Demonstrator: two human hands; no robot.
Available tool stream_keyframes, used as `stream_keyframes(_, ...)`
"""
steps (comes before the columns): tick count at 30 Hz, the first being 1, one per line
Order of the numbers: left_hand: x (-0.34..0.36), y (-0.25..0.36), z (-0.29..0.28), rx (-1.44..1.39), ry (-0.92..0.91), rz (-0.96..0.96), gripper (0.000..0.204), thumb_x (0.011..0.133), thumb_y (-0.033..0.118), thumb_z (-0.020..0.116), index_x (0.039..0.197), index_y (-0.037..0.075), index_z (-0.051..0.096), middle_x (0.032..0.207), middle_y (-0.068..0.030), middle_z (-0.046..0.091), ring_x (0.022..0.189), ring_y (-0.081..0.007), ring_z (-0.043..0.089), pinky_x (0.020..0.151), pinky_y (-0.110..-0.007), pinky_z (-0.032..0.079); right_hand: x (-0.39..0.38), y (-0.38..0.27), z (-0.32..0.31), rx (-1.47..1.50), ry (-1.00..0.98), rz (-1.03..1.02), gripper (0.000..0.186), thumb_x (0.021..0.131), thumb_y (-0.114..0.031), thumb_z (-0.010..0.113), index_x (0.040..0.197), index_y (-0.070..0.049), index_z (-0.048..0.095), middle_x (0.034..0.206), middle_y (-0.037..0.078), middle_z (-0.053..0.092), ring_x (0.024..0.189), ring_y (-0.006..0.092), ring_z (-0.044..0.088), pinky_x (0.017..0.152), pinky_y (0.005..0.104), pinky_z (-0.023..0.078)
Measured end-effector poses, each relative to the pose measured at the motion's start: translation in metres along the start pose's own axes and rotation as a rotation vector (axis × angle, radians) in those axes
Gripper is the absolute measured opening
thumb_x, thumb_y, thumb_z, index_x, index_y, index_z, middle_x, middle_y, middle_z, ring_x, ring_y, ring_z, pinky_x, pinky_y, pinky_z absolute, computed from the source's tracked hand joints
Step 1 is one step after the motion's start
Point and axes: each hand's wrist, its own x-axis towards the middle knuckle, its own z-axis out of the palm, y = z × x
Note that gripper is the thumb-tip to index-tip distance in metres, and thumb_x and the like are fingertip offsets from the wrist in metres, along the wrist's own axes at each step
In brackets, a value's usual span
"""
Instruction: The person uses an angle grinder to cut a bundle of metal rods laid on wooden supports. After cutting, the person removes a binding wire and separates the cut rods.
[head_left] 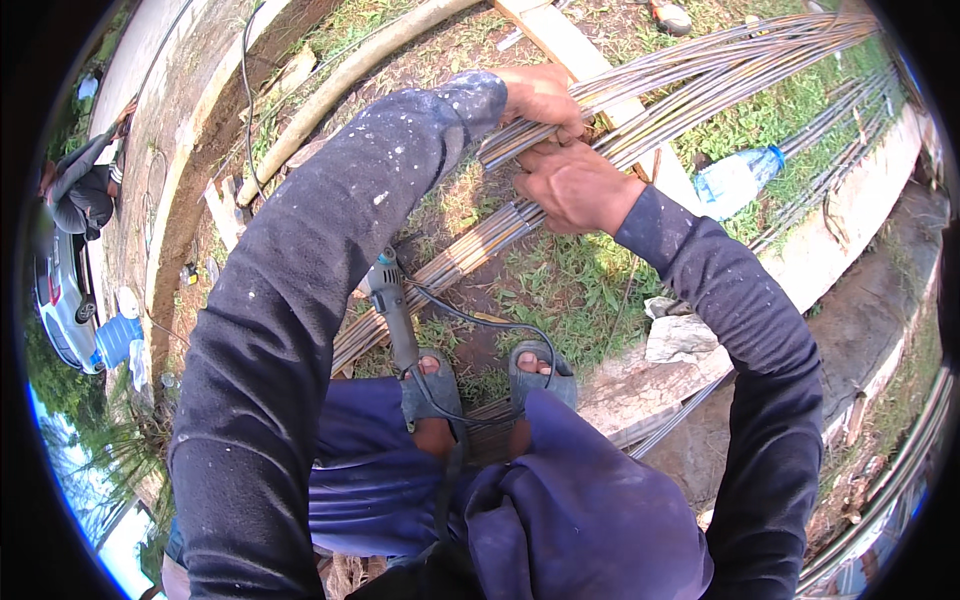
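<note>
A bundle of long thin steel rods (pixel 720 75) runs from the upper right to the middle, its cut ends near my hands. My left hand (pixel 545 100) is closed over the upper rods close to their ends. Just below it, my right hand (pixel 575 185) is closed against the same bundle, its fingertips partly hidden near the left hand. A second bundle of rods (pixel 470 250) slants down to the lower left, its ends beside my right hand. An angle grinder (pixel 393 305) with a black cord lies on that lower bundle, close to my sandalled feet.
Under the rods lies a wooden plank (pixel 560 40). A clear plastic bottle (pixel 738 180) with a blue base lies on the right by more rods. A concrete edge (pixel 860 200) runs along the right. At the far left are a person (pixel 85 185), a car (pixel 65 305) and a blue water jug (pixel 118 338).
</note>
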Motion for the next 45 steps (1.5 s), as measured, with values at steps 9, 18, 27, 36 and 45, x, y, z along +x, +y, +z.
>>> stream_keyframes(9, 0.015, 0.013, 0.009, 0.009, 0.009, -0.354, 0.036, 0.074, 0.023, 0.069, 0.096, -0.006, 0.069, 0.09, -0.015, 0.069, 0.08, -0.0221, 0.064, 0.073, -0.036, 0.051, -0.013, 0.001, 0.01, -0.097, 0.114, -0.022, 0.007, 0.083, -0.011, 0.061, 0.087, -0.007, 0.063, 0.087, 0.009, 0.063, 0.091, 0.0269, 0.064, 0.083, 0.0391, 0.05)
stream_keyframes(18, 0.04, -0.056, 0.009, -0.54, -0.205, -0.103, 0.029, 0.081, 0.013, 0.069, 0.106, -0.001, 0.068, 0.092, -0.0036, 0.068, 0.076, -0.0115, 0.062, 0.063, -0.025, 0.049, -0.021, -0.001, -0.01, -0.163, 0.326, -0.088, 0.012, 0.078, -0.013, 0.064, 0.09, -0.011, 0.06, 0.083, 0.003, 0.06, 0.088, 0.0207, 0.062, 0.08, 0.0338, 0.052)
stream_keyframes(27, 0.032, -0.014, 0.016, -0.714, -0.048, -0.295, 0.019, 0.084, 0.014, 0.068, 0.102, 0.007, 0.068, 0.089, -0.0038, 0.07, 0.073, -0.0136, 0.063, 0.063, -0.03, 0.054, -0.016, 0.004, -0.003, -0.402, 0.633, -0.025, 0.022, 0.076, -0.018, 0.064, 0.098, -0.015, 0.06, 0.092, -0.002, 0.055, 0.089, 0.0151, 0.054, 0.093, 0.0339, 0.047)
stream_keyframes(36, 0.033, -0.008, 0.02, -0.256, 0.035, -0.365, 0.013, 0.072, 0.0, 0.074, 0.082, -0.003, 0.066, 0.078, -0.0145, 0.068, 0.059, -0.0158, 0.064, 0.056, -0.03, 0.055, -0.136, -0.119, 0.065, 0.207, 0.469, 1.145, 0.03, 0.088, -0.023, 0.072, 0.1, -0.001, 0.055, 0.095, 0.018, 0.058, 0.082, 0.0371, 0.063, 0.068, 0.0477, 0.052)
stream_keyframes(45, 0.033, 0.001, 0.024, -0.181, -0.018, -0.413, 0.062, 0.073, 0.006, 0.076, 0.118, -0.014, 0.039, 0.094, -0.0197, 0.063, 0.073, -0.0211, 0.067, 0.066, -0.032, 0.059, -0.156, -0.142, 0.124, 0.503, 0.74, 1.366, 0.013, 0.089, -0.011, 0.061, 0.093, 0.001, 0.056, 0.076, 0.022, 0.061, 0.074, 0.0393, 0.063, 0.068, 0.0461, 0.049)
